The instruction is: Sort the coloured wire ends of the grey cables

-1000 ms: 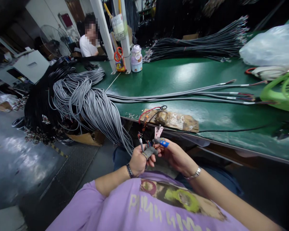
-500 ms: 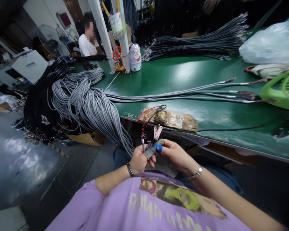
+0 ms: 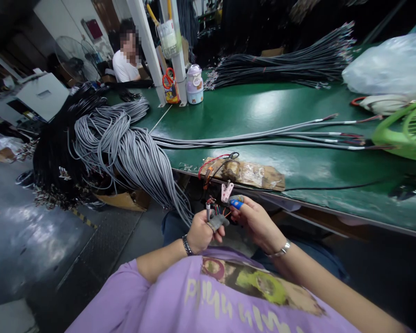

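Observation:
My left hand [image 3: 204, 229] is closed around the end of a grey cable [image 3: 208, 212], just off the table's front edge. Thin coloured wires [image 3: 218, 210] fan out above its thumb, which wears a grey finger cover. To the right, my right hand [image 3: 253, 217] is pinched, with a grey cover and a blue wrap on its fingers. An orange wire [image 3: 226, 214] runs from the left hand's bunch to these fingertips. A pink clip [image 3: 226, 191] stands just above them, by a worn wooden board [image 3: 256, 174] with red and black leads.
Many grey cables [image 3: 135, 148] drape over the table's left end; several stretch across the green tabletop [image 3: 263, 104]. Behind lie a black cable bundle [image 3: 280, 67], a purple bottle [image 3: 194, 83] and scissors [image 3: 168, 77]. A green basket-like object [image 3: 405, 129] is at right. A person [image 3: 126, 58] sits beyond.
My right hand has moved slightly right, away from my left hand. The coloured wires now spread apart, with an orange one between the hands. My left hand stays nearly in place.

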`<action>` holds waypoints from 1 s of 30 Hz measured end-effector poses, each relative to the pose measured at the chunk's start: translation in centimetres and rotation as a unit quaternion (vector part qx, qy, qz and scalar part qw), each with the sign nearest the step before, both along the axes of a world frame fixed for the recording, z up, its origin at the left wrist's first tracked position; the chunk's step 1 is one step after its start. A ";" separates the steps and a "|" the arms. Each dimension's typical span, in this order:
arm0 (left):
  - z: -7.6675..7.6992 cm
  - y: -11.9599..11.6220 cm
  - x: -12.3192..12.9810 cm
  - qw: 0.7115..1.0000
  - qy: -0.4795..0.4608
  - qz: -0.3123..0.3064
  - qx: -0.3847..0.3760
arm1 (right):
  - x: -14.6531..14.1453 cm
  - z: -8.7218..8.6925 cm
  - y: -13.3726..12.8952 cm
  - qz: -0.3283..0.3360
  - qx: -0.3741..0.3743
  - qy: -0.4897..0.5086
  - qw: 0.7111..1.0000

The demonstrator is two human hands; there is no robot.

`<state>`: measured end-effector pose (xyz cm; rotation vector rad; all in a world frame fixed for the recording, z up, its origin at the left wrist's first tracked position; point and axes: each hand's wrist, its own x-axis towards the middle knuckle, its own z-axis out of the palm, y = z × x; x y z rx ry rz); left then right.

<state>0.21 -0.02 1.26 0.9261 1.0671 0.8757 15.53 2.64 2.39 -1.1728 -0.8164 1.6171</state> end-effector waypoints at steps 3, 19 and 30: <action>-0.1 0.1 -0.2 1.000 -0.010 0.021 0.007 | 0.2 -0.2 -0.1 0.031 -0.015 0.006 0.999; -0.7 -0.2 -0.4 0.998 0.054 -0.021 0.036 | -0.2 0.5 -0.3 0.132 0.006 -0.097 0.986; -0.3 0.0 -0.3 0.999 0.036 -0.025 0.024 | -0.4 -0.4 -1.0 0.094 0.109 -0.129 0.981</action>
